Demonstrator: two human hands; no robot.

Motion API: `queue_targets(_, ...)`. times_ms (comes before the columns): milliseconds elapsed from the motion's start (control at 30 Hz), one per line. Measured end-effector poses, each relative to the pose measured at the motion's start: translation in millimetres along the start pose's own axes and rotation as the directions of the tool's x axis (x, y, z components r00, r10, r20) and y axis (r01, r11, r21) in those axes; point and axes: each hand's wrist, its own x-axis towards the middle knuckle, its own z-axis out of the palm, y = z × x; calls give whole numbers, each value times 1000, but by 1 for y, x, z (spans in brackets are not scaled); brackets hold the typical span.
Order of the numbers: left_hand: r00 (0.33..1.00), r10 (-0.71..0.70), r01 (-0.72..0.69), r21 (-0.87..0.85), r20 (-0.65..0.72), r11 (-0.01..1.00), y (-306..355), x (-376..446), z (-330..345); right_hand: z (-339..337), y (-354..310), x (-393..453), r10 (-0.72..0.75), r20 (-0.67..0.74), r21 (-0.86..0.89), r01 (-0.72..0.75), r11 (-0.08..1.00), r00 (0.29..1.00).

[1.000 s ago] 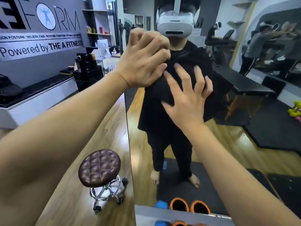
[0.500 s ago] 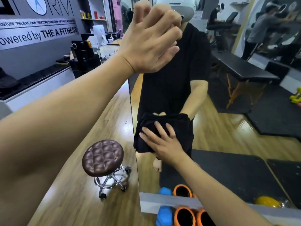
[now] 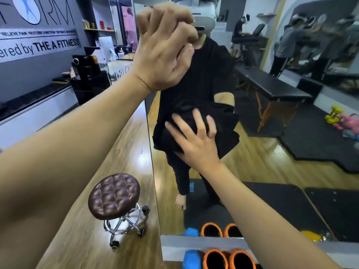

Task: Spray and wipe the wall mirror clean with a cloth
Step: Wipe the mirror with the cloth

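From the head view, the right hand (image 3: pixel 196 140) presses a black cloth (image 3: pixel 223 131) flat against the wall mirror (image 3: pixel 272 162) with fingers spread, while the left hand (image 3: pixel 165 49) is raised higher up, fingers curled. Whether it holds anything cannot be told. The wall lettering reads "THE A FITNESS" (image 3: pixel 56 45), its start cut off.

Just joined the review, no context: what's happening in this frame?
A person is wiping a wall mirror with a black cloth. The right hand presses the cloth flat against the glass with spread fingers, about mid-height. The left hand is raised near the mirror's left edge with its fingers curled; whether it holds anything cannot be told. No spray bottle is visible. A brown stool stands on the floor to the left.
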Motion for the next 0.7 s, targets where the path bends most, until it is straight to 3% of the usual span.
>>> queue_targets(133, 961, -263, 266, 18, -85, 964, 1, -8, -11, -8, 22, 13, -40, 23, 10, 40, 999, 999)
queue_targets(233, 893, -441, 440, -38, -93, 897, -1, -14, -17, -23, 46, 57, 48, 18, 11, -48, 999, 999)
queue_targets(333, 791, -607, 582, -209, -80, 786, 7, -11, -19, -41, 70, 120, 151, -21, 43, -150, 988, 988)
queue_targets(433, 736, -673, 604, -382, -68, 700, 16, -8, -17, -55, 85, 175, 291, -40, 69, -288, 955, 956)
queue_targets(533, 710, -697, 605, -418, -103, 678, 14, -8, -12, -60, 72, 193, 425, -53, 95, -419, 903, 904)
queue_targets(700, 647, -745, 554, -572, -161, 605, 13, -2, -10, -40, 30, 141, 296, 0, 71, -295, 953, 955)
